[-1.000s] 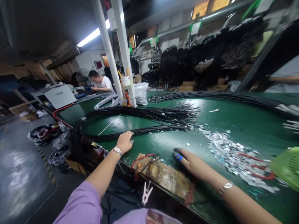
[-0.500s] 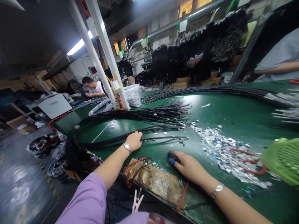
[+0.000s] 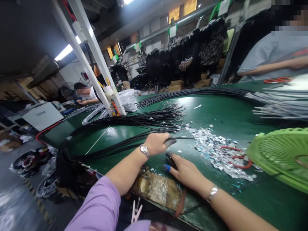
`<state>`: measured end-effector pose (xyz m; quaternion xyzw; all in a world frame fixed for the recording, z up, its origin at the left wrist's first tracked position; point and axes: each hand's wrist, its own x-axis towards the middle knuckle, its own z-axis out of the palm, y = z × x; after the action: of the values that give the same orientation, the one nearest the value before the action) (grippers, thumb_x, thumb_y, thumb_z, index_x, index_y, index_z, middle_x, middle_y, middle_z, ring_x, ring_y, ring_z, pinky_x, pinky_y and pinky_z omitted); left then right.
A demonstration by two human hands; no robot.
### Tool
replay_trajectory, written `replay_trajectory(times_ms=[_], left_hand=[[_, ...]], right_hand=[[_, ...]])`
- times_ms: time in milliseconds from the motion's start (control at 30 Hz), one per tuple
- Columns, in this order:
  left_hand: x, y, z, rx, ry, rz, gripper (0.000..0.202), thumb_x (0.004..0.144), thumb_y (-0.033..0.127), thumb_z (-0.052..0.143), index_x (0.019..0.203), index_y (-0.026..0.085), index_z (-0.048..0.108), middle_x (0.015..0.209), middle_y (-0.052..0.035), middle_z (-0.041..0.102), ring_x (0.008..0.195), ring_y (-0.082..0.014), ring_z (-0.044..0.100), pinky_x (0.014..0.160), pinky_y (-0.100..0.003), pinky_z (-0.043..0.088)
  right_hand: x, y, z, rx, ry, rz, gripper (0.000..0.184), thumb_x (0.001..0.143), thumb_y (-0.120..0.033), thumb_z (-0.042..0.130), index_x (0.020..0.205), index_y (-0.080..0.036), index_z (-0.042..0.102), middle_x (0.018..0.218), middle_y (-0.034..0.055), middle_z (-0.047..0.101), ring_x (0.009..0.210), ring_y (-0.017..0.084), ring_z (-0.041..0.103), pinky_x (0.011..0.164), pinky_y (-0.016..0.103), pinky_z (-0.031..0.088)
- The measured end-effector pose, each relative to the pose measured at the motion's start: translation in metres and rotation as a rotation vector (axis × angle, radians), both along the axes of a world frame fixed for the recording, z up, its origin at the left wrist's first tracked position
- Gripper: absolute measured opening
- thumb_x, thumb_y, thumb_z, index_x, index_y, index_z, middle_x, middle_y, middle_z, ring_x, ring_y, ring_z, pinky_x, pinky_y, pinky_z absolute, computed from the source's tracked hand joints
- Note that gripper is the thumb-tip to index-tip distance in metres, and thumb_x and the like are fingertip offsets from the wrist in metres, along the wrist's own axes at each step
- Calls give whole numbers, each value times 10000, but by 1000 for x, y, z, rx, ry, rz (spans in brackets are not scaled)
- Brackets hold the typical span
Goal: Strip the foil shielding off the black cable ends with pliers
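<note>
A dim workshop stretches back behind a glossy green tabletop (image 3: 231,112), and on it the loose pile of silvery foil scraps (image 3: 214,150) serves as the landmark. Left of that pile lies a long, curved bundle of thin black cables (image 3: 125,142). What has changed is the left hand (image 3: 156,144): a second ago it lay on the bundle, well apart from the other hand, and it has since come across toward the pile. Its dark-covered fingertips are now closed together, apparently pinching a thin black cable strand (image 3: 185,138), whose free end points at the pile's left edge and reaches about that far. The right hand (image 3: 187,171) has stayed at the near left of the pile, blue-tipped thumb and black-tipped finger slightly parted; whether something dark sits between them I cannot tell. The gap between the hands has narrowed to just beside, so the strand seems singled out from the bundle and brought within the right hand's reach, though that hand is not visibly on it. Looped red handles (image 3: 250,163) lie at the pile's right side, next to a bright green slatted plastic piece (image 3: 276,160) that shows more fully as the view has turned.
</note>
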<state>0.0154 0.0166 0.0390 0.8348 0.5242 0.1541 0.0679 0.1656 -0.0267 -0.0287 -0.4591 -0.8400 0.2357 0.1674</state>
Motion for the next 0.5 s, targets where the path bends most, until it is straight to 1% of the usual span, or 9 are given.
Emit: replay_trajectory(times_ms=[67, 100, 167, 233, 267, 367, 500], left_hand=[[-4, 2, -13, -120, -174, -10, 345, 880, 448, 457, 847, 155, 635, 708, -18, 610, 685, -138, 545, 639, -233, 402], [-8, 3, -19, -200, -276, -8, 376, 875, 473, 454, 804, 146, 627, 645, 1, 568, 624, -118, 509, 589, -220, 384], [-16, 2, -28, -390, -451, 22, 438, 853, 533, 454, 781, 132, 616, 531, 38, 469, 499, -85, 421, 492, -203, 331], [-22, -3, -32, -578, -557, 75, 494, 822, 599, 457, 789, 129, 605, 451, 70, 386, 396, -63, 329, 413, -196, 268], [-23, -7, -33, -651, -584, 100, 509, 803, 624, 465, 781, 132, 595, 429, 79, 374, 360, -54, 300, 387, -192, 248], [-23, -18, -33, -788, -598, 111, 493, 759, 634, 519, 713, 144, 547, 421, 75, 429, 313, -40, 322, 350, -176, 253], [-17, -23, -36, -867, -615, 70, 434, 739, 567, 580, 697, 138, 523, 514, 37, 542, 358, -47, 448, 347, -154, 301]], right_hand=[[1, 2, -3, 30, 63, -30, 380, 812, -304, 500, 1142, -134, 584, 1105, 168, 663, 959, 278, 628, 820, 356, 457], [2, 4, -4, 29, 102, -58, 361, 802, -273, 492, 1125, -147, 595, 1073, 151, 675, 935, 267, 632, 806, 351, 459], [5, 9, -5, -17, 202, -129, 318, 793, -248, 462, 1055, -166, 623, 905, 105, 699, 809, 241, 639, 725, 337, 469], [8, 15, -5, -88, 354, -189, 289, 790, -295, 459, 988, -181, 636, 714, 44, 659, 667, 213, 604, 631, 323, 463], [9, 17, -5, -117, 447, -212, 288, 786, -339, 473, 966, -184, 637, 657, 21, 629, 625, 202, 579, 602, 317, 455], [9, 18, -3, -176, 694, -272, 324, 738, -459, 554, 899, -190, 632, 623, -5, 588, 601, 182, 535, 572, 304, 437], [8, 13, 2, -266, 833, -338, 361, 679, -553, 629, 742, -199, 597, 564, -25, 526, 533, 148, 459, 496, 273, 378]])
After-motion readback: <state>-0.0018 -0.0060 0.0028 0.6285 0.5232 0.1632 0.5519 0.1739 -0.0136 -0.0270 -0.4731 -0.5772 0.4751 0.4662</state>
